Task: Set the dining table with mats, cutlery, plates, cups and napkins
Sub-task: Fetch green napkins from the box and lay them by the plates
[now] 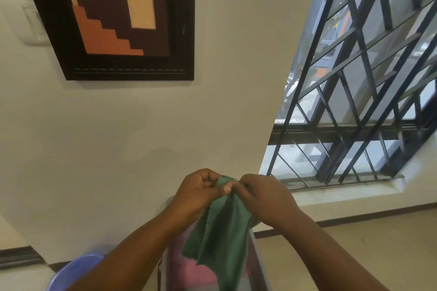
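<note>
Above the grey bin (260,264), I am pinching the top edge of a green napkin (220,231) with my left hand (201,192) and right hand (262,196); it is hanging over pink cloth (189,269).

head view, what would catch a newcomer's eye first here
Low in the middle, the left hand and right hand both pinch the top edge of a green cloth that hangs down between them. Behind, a dark-framed picture of stepped shapes hangs upper left on the wall, and a barred window fills the right.
</note>
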